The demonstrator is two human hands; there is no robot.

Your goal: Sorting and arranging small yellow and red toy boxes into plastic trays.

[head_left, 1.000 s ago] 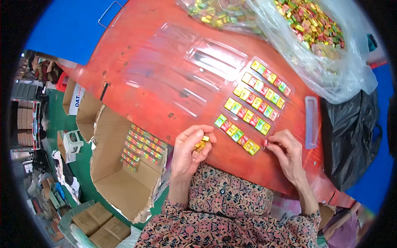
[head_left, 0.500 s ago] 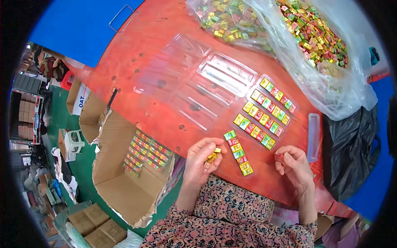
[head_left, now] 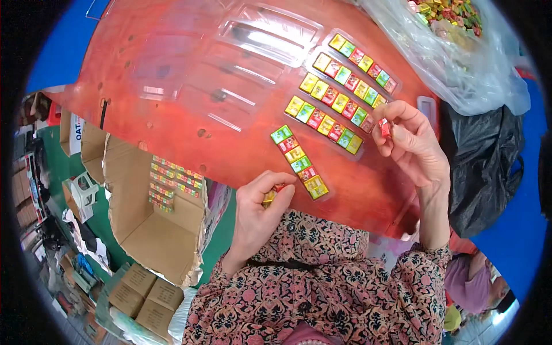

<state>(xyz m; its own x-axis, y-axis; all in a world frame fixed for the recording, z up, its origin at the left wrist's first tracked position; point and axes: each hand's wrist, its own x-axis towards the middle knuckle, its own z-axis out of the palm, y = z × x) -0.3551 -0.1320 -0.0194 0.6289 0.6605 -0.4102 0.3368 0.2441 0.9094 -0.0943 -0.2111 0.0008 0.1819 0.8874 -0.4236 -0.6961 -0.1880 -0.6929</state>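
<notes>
pinching red wrapped piece [head_left: 384,128]: right hand [head_left: 413,145]; left hand [head_left: 257,211] grasping yellow pieces [head_left: 268,198]; blue lettering [head_left: 79,131] on carton [head_left: 65,135].

The left hand [head_left: 260,207] sits low and close to the trunk, its fingers curled into a loose fist; the thumb lies forward along the bent index finger, tips pointing right, the back of the hand mostly toward the view. The left wrist [head_left: 234,261] runs in from the lower left at a slant. The right hand [head_left: 415,144] reaches farther out — thumb and fingertips drawn into a fine pinch, the index finger arched above; the right forearm [head_left: 434,213] rises nearly upright, bare below the wrist.
</notes>
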